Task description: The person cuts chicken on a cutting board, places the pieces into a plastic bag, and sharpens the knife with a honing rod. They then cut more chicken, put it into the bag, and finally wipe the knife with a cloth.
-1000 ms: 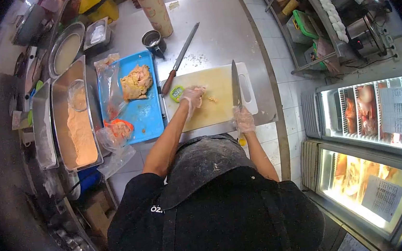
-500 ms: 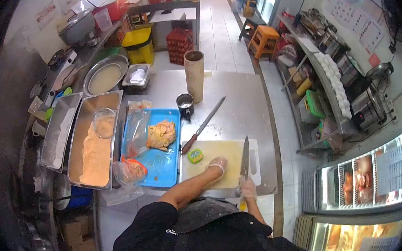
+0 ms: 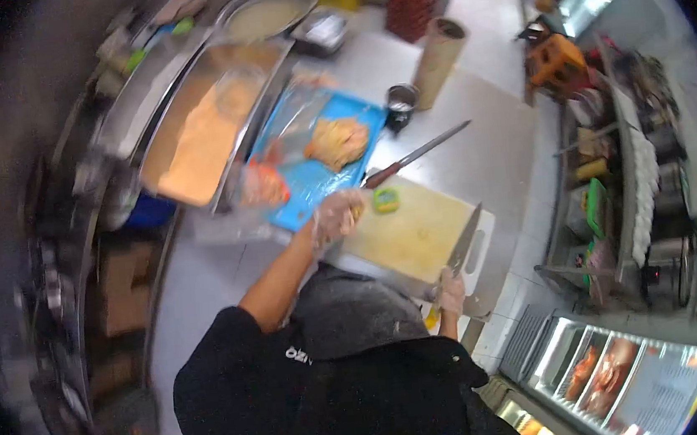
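Note:
My right hand (image 3: pixel 451 293), in a clear plastic glove, is closed around the handle of a kitchen knife (image 3: pixel 466 238). The blade points away from me over the right part of the yellowish cutting board (image 3: pixel 404 233). My left hand (image 3: pixel 337 217), also gloved, is curled at the board's left edge, close to the blue tray (image 3: pixel 291 215); what its fingers hold, if anything, is blurred. Raw, pale yellow chicken-like meat (image 3: pixel 337 141) lies on that tray. A green timer (image 3: pixel 385 200) sits on the board's upper left, beside a sharpening steel (image 3: pixel 422 153) with a brown handle.
A dark metal cup (image 3: pixel 401 105) and a tall brown cylinder (image 3: pixel 440 62) stand behind the tray. To the left are a pan of orange-tinted powder (image 3: pixel 200 152) and a pan of white powder (image 3: pixel 143 90). A plastic bag with reddish contents (image 3: pixel 263 184) lies at the tray's left.
My left hand has moved from the middle of the board leftward to its edge by the tray. The knife stays in my right hand. The whole view has turned and shifted.

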Action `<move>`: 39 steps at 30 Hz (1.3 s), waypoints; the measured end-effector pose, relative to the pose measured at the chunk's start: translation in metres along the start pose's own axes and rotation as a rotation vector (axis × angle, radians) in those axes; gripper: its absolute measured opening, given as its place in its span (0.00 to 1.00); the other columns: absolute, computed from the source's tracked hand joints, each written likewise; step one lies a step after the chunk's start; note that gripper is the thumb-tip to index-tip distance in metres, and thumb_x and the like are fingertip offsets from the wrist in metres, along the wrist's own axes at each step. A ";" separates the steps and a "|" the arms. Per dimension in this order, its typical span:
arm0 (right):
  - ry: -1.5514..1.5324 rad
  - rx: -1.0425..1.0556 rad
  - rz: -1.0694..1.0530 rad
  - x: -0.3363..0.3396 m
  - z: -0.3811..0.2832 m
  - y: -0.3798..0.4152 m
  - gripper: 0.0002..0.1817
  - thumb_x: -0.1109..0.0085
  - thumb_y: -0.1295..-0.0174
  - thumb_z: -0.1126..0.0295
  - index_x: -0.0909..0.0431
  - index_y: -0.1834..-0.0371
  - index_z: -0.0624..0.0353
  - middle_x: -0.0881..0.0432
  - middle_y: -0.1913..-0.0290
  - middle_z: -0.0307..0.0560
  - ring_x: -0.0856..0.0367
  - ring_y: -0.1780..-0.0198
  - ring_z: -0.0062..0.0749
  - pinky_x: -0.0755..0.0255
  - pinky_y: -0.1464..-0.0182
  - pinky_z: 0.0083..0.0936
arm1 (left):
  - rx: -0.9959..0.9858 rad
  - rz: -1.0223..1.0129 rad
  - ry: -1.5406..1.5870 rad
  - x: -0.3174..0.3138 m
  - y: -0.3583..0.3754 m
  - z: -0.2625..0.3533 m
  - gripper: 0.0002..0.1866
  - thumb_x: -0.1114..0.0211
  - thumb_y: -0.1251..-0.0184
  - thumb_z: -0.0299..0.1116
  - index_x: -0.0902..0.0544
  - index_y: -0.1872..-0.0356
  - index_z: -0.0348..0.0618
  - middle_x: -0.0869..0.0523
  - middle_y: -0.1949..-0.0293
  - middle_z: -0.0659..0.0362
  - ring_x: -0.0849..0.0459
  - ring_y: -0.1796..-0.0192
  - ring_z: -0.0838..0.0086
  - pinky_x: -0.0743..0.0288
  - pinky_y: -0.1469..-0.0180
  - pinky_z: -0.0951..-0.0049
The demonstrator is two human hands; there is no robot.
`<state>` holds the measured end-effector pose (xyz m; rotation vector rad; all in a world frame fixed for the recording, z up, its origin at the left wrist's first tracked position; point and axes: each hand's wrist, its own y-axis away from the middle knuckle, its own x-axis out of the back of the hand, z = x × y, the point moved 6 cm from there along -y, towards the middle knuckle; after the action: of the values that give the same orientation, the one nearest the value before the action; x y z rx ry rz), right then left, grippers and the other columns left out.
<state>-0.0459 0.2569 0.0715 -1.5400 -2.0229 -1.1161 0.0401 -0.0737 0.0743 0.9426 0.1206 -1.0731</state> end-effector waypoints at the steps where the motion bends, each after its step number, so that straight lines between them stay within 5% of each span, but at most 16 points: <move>1: -0.067 0.011 0.015 0.003 -0.003 0.001 0.20 0.54 0.40 0.55 0.27 0.57 0.62 0.24 0.74 0.57 0.25 0.69 0.50 0.32 0.66 0.38 | -0.229 -0.048 0.049 -0.004 0.037 0.027 0.12 0.39 0.46 0.37 0.22 0.65 0.39 0.21 0.71 0.60 0.25 0.76 0.80 0.30 0.80 0.82; 4: 0.246 0.445 -0.013 -0.021 0.039 -0.028 0.22 0.53 0.40 0.54 0.27 0.55 0.62 0.23 0.71 0.58 0.25 0.69 0.49 0.32 0.66 0.37 | -0.773 0.200 -0.477 0.031 0.104 0.088 0.12 0.45 0.41 0.38 0.21 0.67 0.39 0.19 0.71 0.61 0.27 0.83 0.82 0.35 0.86 0.87; 5: 0.448 0.690 0.039 -0.025 0.048 -0.032 0.23 0.53 0.40 0.53 0.28 0.54 0.63 0.23 0.68 0.59 0.25 0.68 0.49 0.32 0.66 0.37 | -0.608 0.191 -0.270 0.052 0.117 0.095 0.11 0.44 0.42 0.37 0.21 0.68 0.39 0.20 0.74 0.62 0.27 0.84 0.82 0.33 0.85 0.86; 6: 0.454 0.703 0.027 -0.025 0.046 -0.032 0.23 0.53 0.40 0.53 0.28 0.54 0.63 0.23 0.68 0.59 0.25 0.68 0.49 0.32 0.66 0.37 | -0.447 0.172 -0.064 0.073 0.130 0.099 0.11 0.44 0.42 0.36 0.20 0.69 0.39 0.20 0.77 0.63 0.27 0.85 0.82 0.32 0.84 0.85; 9: 0.148 0.446 -0.050 -0.019 0.035 -0.029 0.24 0.53 0.40 0.53 0.28 0.55 0.65 0.23 0.64 0.61 0.25 0.65 0.48 0.32 0.65 0.36 | -0.997 0.514 -1.145 0.137 0.162 0.137 0.09 0.42 0.43 0.36 0.20 0.70 0.41 0.22 0.80 0.64 0.26 0.83 0.81 0.29 0.82 0.79; 12: -0.090 0.182 -0.201 -0.018 0.030 -0.025 0.23 0.52 0.40 0.53 0.27 0.57 0.66 0.24 0.62 0.62 0.25 0.61 0.48 0.32 0.63 0.35 | -0.475 0.657 -1.387 0.184 0.140 0.135 0.09 0.40 0.46 0.36 0.19 0.71 0.42 0.20 0.82 0.60 0.23 0.82 0.74 0.28 0.78 0.70; 14: 0.133 0.315 -0.120 -0.026 0.060 -0.044 0.21 0.52 0.41 0.54 0.27 0.59 0.63 0.23 0.63 0.62 0.24 0.63 0.48 0.32 0.63 0.35 | -0.127 0.823 -1.612 0.177 0.131 0.129 0.11 0.39 0.50 0.38 0.18 0.72 0.41 0.17 0.77 0.52 0.19 0.76 0.63 0.27 0.72 0.62; 15: 0.546 0.511 -0.175 -0.032 0.056 -0.043 0.19 0.52 0.41 0.54 0.26 0.60 0.61 0.23 0.62 0.61 0.24 0.64 0.50 0.31 0.62 0.37 | -0.210 0.954 -1.674 0.165 0.129 0.127 0.14 0.40 0.52 0.41 0.17 0.72 0.39 0.17 0.70 0.47 0.17 0.67 0.56 0.26 0.64 0.60; 16: 0.517 0.513 -0.140 -0.032 0.058 -0.047 0.19 0.52 0.41 0.54 0.26 0.60 0.61 0.23 0.62 0.61 0.24 0.64 0.50 0.31 0.62 0.37 | -0.248 0.967 -1.705 0.162 0.116 0.128 0.15 0.40 0.51 0.41 0.17 0.71 0.40 0.17 0.69 0.47 0.17 0.66 0.56 0.26 0.63 0.60; 25: -0.042 0.187 -0.029 -0.023 0.054 -0.033 0.24 0.51 0.43 0.51 0.27 0.57 0.63 0.21 0.65 0.61 0.22 0.63 0.47 0.31 0.63 0.39 | -0.196 0.812 -1.707 0.172 0.035 0.119 0.19 0.47 0.44 0.44 0.18 0.65 0.40 0.18 0.61 0.46 0.18 0.58 0.55 0.25 0.56 0.60; 29: 0.405 0.487 -0.025 -0.034 0.052 -0.036 0.23 0.53 0.42 0.53 0.28 0.54 0.62 0.21 0.63 0.60 0.22 0.62 0.48 0.30 0.62 0.40 | -0.285 0.852 -1.564 0.160 0.041 0.122 0.18 0.47 0.44 0.42 0.19 0.64 0.38 0.19 0.59 0.45 0.20 0.56 0.55 0.26 0.54 0.61; 33: 0.041 0.168 -0.076 -0.043 0.079 -0.048 0.17 0.55 0.41 0.58 0.26 0.56 0.56 0.23 0.63 0.59 0.23 0.61 0.50 0.30 0.60 0.40 | -0.268 0.806 -1.577 0.170 0.036 0.124 0.18 0.46 0.45 0.41 0.20 0.63 0.37 0.19 0.58 0.45 0.20 0.57 0.55 0.27 0.54 0.61; 35: -0.075 0.084 -0.155 -0.045 0.086 -0.045 0.16 0.55 0.41 0.59 0.26 0.56 0.54 0.24 0.64 0.60 0.24 0.60 0.51 0.29 0.60 0.39 | -0.353 0.670 -1.757 0.164 0.039 0.128 0.18 0.43 0.48 0.41 0.19 0.64 0.38 0.19 0.59 0.46 0.19 0.58 0.57 0.27 0.56 0.63; 37: 0.440 0.489 0.000 -0.028 0.043 -0.029 0.16 0.56 0.40 0.60 0.26 0.55 0.54 0.24 0.68 0.61 0.24 0.62 0.52 0.30 0.61 0.40 | -0.377 0.530 -1.736 0.192 0.027 0.124 0.17 0.41 0.50 0.42 0.19 0.65 0.38 0.19 0.60 0.46 0.19 0.59 0.57 0.27 0.58 0.64; 38: 0.445 0.481 -0.010 -0.031 0.045 -0.033 0.16 0.56 0.40 0.60 0.26 0.55 0.54 0.24 0.68 0.61 0.24 0.62 0.52 0.30 0.61 0.40 | -0.406 0.396 -1.708 0.198 0.020 0.121 0.17 0.40 0.51 0.42 0.19 0.66 0.38 0.18 0.61 0.46 0.19 0.61 0.57 0.26 0.60 0.65; 39: 0.344 0.406 0.002 -0.034 0.055 -0.041 0.15 0.57 0.39 0.61 0.26 0.55 0.54 0.24 0.69 0.61 0.24 0.63 0.52 0.30 0.61 0.40 | -0.237 0.245 -2.079 0.158 0.035 0.128 0.17 0.38 0.52 0.44 0.18 0.69 0.40 0.18 0.66 0.46 0.18 0.65 0.59 0.26 0.63 0.65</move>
<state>-0.0625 0.2731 -0.0012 -1.0674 -1.8638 -0.8327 0.1044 -0.2686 0.0946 -0.6644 -1.4789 -1.2801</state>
